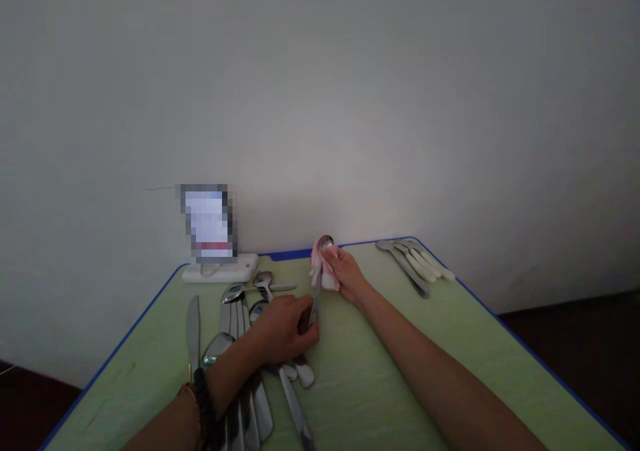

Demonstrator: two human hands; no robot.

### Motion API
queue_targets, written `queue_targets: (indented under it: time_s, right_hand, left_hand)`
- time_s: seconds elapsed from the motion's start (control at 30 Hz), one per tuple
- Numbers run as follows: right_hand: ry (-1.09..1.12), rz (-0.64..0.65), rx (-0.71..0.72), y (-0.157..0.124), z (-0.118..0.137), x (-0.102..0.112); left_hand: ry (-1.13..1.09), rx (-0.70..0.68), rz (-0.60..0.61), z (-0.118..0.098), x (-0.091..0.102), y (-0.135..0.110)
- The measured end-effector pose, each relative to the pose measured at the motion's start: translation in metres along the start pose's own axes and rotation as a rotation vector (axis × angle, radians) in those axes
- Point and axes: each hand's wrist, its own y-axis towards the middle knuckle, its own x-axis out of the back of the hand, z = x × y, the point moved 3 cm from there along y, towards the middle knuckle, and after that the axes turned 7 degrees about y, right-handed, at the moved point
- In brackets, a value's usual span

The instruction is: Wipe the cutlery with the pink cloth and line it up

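Note:
A metal spoon (318, 292) is held up over the table, its bowl pointing away from me. My left hand (287, 327) pinches the lower end of its handle. Behind the bowl, my right hand (349, 275) grips a pink cloth (330, 279), which wraps partly around the spoon's upper part. Under and beside my left forearm lies a pile of metal cutlery, with a spoon (234, 293) at its far end and a table knife (193, 327) at its left. My left hand and forearm hide part of this pile.
On the right, a metal spoon (409, 271) lies beside several utensils with pale handles (423, 264). A blurred lit screen (209, 223) stands at the back left on a white base (245, 266). The green table (380, 371) has a blue edge and meets a plain wall (350, 104).

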Motion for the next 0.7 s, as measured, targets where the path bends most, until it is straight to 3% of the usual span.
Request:
queue_targets:
  time_s: [0.7]
  right_hand:
    - [-0.04,-0.052,-0.01,0.0006,-0.0004,0.0021]
  left_hand:
    - [-0.042,0.02,0.01,0.0005,0.0008,0.0025]
